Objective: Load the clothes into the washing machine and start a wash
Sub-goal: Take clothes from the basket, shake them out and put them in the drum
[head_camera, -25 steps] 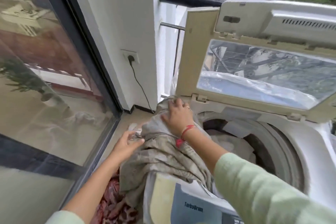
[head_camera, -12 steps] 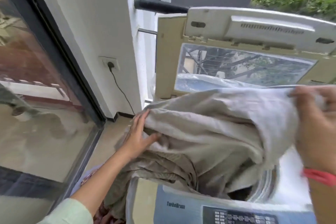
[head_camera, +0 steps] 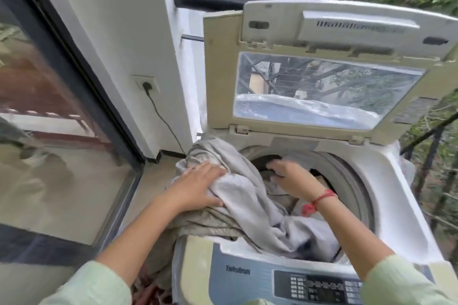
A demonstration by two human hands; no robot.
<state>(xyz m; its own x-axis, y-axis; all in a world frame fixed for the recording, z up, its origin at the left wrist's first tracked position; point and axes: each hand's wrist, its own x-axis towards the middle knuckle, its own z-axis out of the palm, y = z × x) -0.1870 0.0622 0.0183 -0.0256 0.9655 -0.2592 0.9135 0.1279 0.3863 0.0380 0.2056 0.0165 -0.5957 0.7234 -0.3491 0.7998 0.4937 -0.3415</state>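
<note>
Low in the frame's centre, the washing machine (head_camera: 389,181) bears a label (head_camera: 238,269) reading "TurboDrum", blurred. Our left hand (head_camera: 195,188) presses flat, fingers straight, on the grey cloth (head_camera: 250,198) draped over the drum rim (head_camera: 347,173); our right hand (head_camera: 288,178) reaches inside, its grip too blurred to tell.

The right hand (head_camera: 290,178), high with the grey cloth (head_camera: 250,195) a moment ago, now reaches into the drum (head_camera: 347,176), perhaps still holding it; the cloth lies slumped.
</note>
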